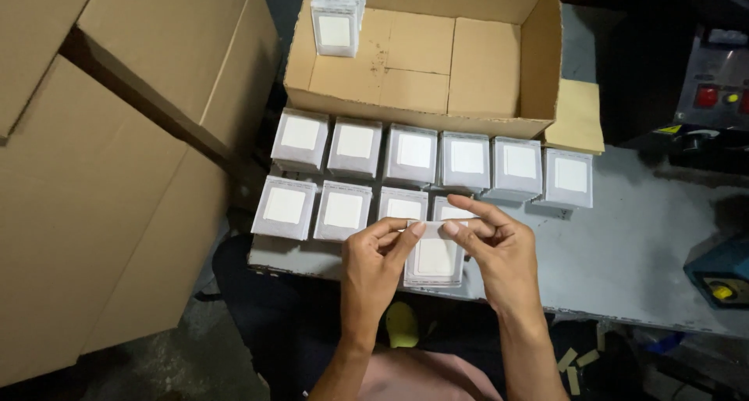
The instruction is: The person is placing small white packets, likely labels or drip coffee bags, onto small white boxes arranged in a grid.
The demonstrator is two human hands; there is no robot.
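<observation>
Beyond the grip, an open cardboard box (pixel 437 58) holds one stack of packets (pixel 338 15) in its far left corner and is otherwise bare. Between box and grip, ten packet stacks (pixel 413 153) stand in two rows on the desk (pixel 624 245). Left hand (pixel 373 272) and right hand (pixel 503 253) pinch one packet (pixel 434 259) by its top edge, at the desk's near edge. Judged: boxing barely started.

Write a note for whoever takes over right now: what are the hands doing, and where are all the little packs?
Left hand and right hand both pinch the top edge of one white pack at the table's near edge.
Done: six pack stacks in the back row, four in the front row, one stack in the open cardboard box.
Left: the held pack is not yet set down.
</observation>
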